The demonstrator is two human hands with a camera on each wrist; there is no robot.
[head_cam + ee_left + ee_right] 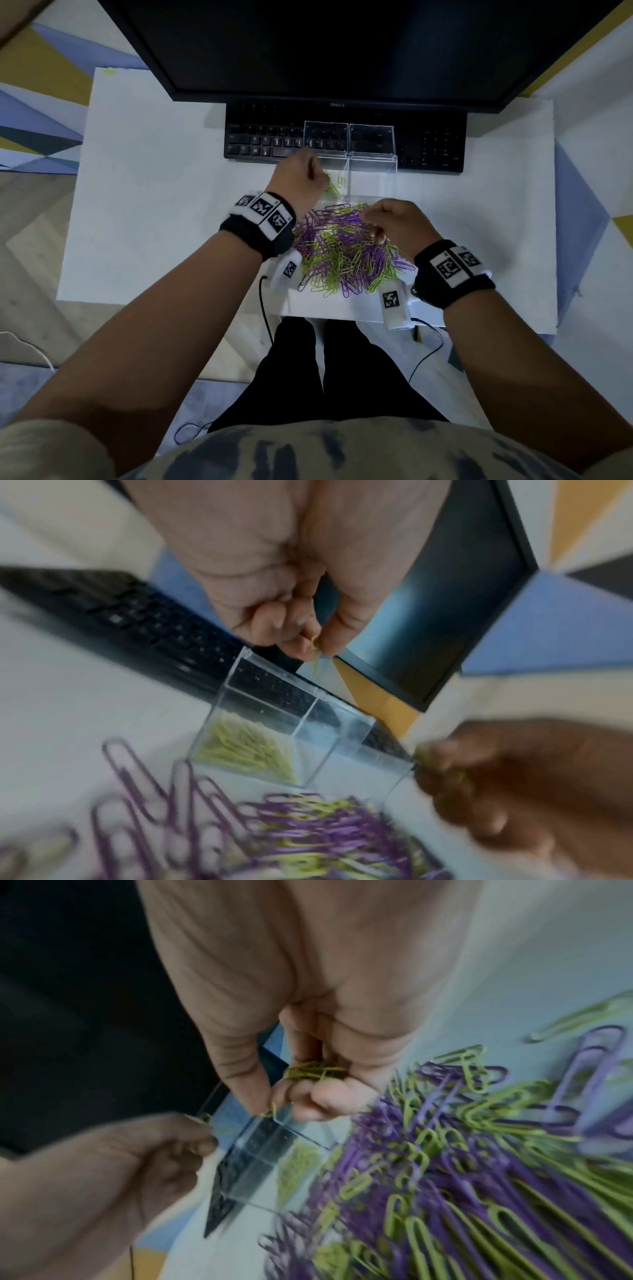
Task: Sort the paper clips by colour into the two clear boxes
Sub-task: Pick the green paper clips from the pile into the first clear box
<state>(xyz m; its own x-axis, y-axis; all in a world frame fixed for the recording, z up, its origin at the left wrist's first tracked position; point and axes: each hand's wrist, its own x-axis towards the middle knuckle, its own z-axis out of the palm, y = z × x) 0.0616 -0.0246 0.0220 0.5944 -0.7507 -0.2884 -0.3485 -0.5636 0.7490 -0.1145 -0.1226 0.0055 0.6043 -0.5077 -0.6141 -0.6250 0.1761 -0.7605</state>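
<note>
A heap of purple and green paper clips (346,253) lies on the white table. Behind it two clear boxes stand side by side with their lids up. The left box (330,158) holds green clips (246,748); the right box (373,159) looks empty. My left hand (313,173) hovers over the left box and pinches one green clip (316,653) between thumb and finger. My right hand (371,228) is over the far part of the heap. It cups a bunch of green clips (315,1073) in its curled fingers and pinches another one (270,1110) at the fingertips.
A black keyboard (267,137) lies right behind the boxes, with their open lids leaning over it, and a dark monitor (342,44) looms above. The white table (154,205) stretches out to the left and right of the heap. Thin black cables (263,308) hang off its near edge.
</note>
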